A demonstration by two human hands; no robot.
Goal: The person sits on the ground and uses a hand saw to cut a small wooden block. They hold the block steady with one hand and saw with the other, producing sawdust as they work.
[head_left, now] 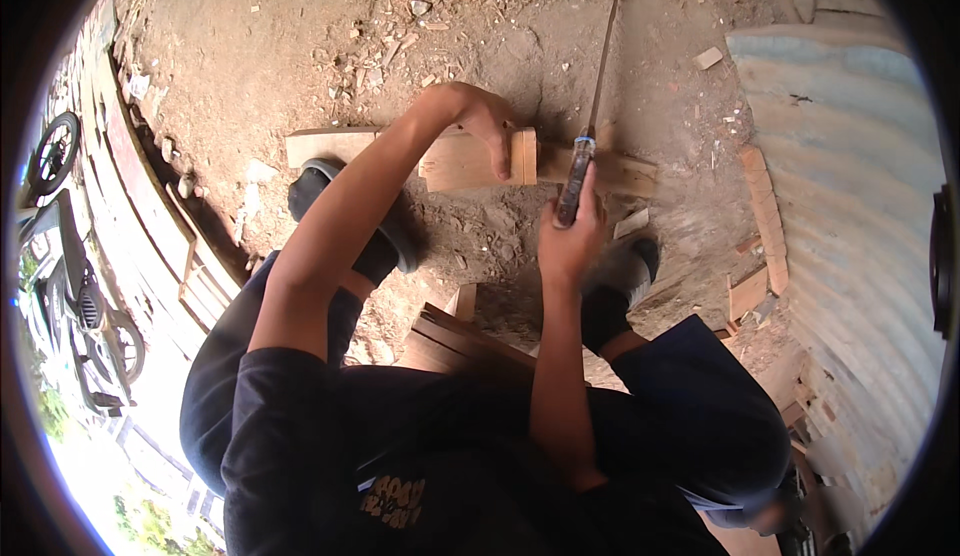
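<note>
At centre, the left hand [488, 134] is clasped over a pale rectangular wooden block [465, 163], thumb on its face, other fingers mostly hidden. The right hand [572, 241] is closed around the dark handle of a long, thin-bladed saw [596, 106] pointing up the frame. Shod feet flank the wood on chip-strewn brown earth [270, 66]. Rippled, bluish-grey metal sheeting [840, 186] fills the right; motorcycles [85, 306] stand far left. Pale lettering [393, 501] marks the black shirt, lower centre.

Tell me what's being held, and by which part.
The right hand holds a bladed tool by its handle; the left hand holds a wood block near its right end.
</note>
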